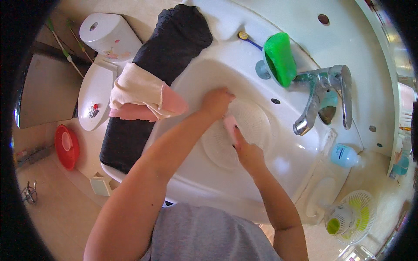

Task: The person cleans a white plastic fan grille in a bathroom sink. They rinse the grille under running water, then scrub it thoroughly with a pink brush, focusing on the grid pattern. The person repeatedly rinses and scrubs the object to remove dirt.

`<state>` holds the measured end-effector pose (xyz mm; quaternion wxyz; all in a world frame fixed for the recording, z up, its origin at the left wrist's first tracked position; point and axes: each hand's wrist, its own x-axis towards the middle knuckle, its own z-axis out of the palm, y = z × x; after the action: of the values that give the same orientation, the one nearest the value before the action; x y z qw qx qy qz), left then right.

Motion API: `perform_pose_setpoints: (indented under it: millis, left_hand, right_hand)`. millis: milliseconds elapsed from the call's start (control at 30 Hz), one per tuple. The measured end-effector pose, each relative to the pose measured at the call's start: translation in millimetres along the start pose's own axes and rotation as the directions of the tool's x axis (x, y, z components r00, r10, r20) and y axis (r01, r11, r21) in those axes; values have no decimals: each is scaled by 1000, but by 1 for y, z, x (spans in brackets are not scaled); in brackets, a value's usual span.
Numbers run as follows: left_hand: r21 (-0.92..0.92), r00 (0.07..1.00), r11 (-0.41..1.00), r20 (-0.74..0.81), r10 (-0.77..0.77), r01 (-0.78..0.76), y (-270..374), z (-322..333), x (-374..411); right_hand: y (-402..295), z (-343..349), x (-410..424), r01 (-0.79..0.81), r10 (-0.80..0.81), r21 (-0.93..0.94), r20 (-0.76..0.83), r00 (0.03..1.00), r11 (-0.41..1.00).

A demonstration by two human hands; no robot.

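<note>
My right hand [250, 156] grips a small pink block [231, 125], perhaps soap or a sponge, with the fingertips along its sides. It rests over a round, pale, ribbed disc [253, 125] inside the white washbasin [196, 182]. My left hand [216, 102] is curled at the disc's upper-left edge, close to the block's far end. Its inner fingers are hidden, so I cannot tell whether it holds the disc's rim. To the left, a cream and pink cloth [137, 88] lies on a folded black cloth [183, 39] across the basin's side.
A chrome faucet [321, 78] reaches over the basin's right. Beside it are a green soap or sponge [281, 58] in a holder, a toothbrush [249, 39] and a blue bottle [344, 156]. A fan [349, 217] stands lower right; a toilet [94, 94] and red basin [62, 155] are left.
</note>
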<state>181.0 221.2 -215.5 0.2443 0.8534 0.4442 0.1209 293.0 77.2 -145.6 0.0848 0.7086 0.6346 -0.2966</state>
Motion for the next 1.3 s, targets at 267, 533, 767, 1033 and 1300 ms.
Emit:
perform_pose_setpoints:
  millis: [267, 533, 767, 1033, 1300]
  left_hand:
    - [23, 999, 999, -20, 27, -27, 4, 10, 2]
    - [-2, 993, 1000, 117, -31, 32, 7, 2, 2]
    - [59, 975, 998, 222, -19, 6, 2, 0, 6]
    - [99, 1000, 995, -1, 29, -29, 2, 10, 11]
    - [-53, 995, 994, 20, -99, 100, -4, -13, -15]
  right_hand:
    - [-3, 3, 29, 21, -22, -15, -51, 998, 1000]
    - [4, -13, -14, -2, 6, -37, 113, 994, 999]
    - [5, 0, -8, 7, -7, 21, 31, 999, 1000]
    - [-8, -8, 6, -36, 33, 58, 39, 999, 998]
    - [38, -14, -81, -34, 35, 32, -42, 999, 999]
